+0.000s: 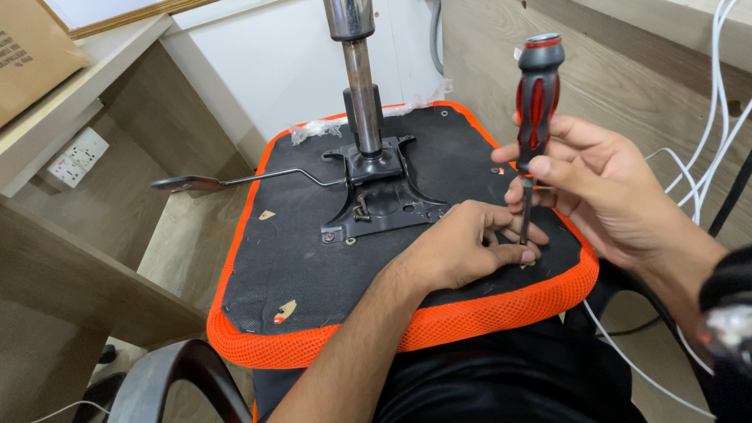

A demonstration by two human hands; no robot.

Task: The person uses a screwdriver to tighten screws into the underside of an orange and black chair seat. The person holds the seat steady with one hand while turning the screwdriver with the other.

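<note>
Lying upturned on the lap: orange-rimmed office chair seat (313, 258), black underside up, lever handle (188, 184) at nine o'clock, tilt mechanism plate (376, 196) with gas-lift column (360, 70) at centre. Left hand (462, 247) pinched shut around the shaft tip, seemingly steadying it. Right hand (603, 188), three o'clock, clasped on the upright red-and-black screwdriver (534, 110).
</note>
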